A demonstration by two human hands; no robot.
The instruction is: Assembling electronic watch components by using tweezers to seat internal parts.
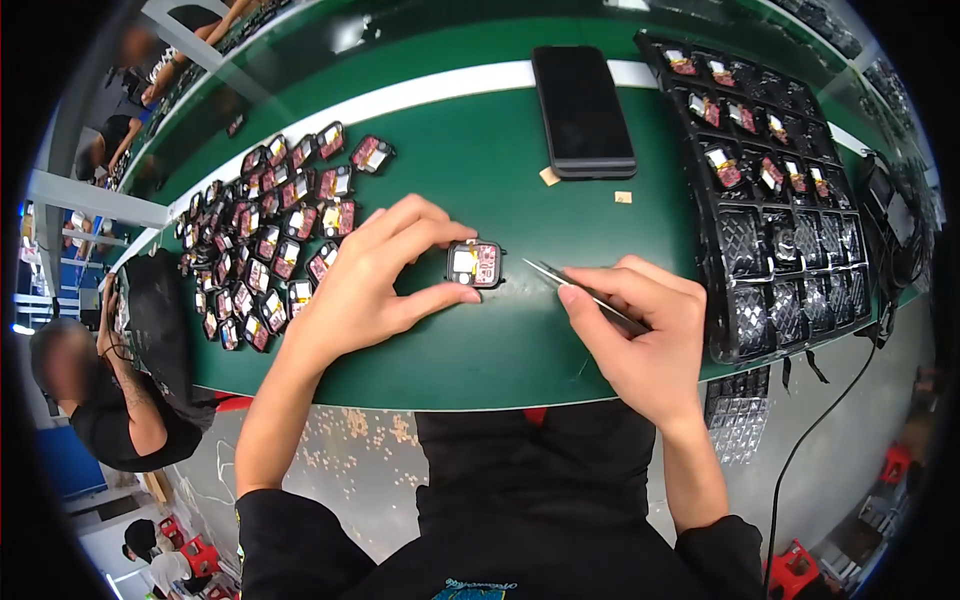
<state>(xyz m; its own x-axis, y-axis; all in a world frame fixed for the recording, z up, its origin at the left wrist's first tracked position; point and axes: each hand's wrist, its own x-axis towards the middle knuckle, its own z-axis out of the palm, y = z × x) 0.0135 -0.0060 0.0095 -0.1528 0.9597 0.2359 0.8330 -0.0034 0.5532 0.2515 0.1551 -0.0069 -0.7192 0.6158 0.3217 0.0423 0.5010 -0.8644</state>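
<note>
Left hand (372, 268) half curled, thumb and finger holding black smartwatch case (474, 265) on green bench (480, 360). Right hand (647, 335) closed around metal tweezers (550, 272), tips apart from case.

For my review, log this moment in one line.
left hand: pinches watch-like case | right hand: holds tweezers, apart from case | tray: partly filled

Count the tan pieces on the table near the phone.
2: one piece at the lower left corner of the phone, another piece apart, below its lower right corner. More may be hidden under the phone.
</note>
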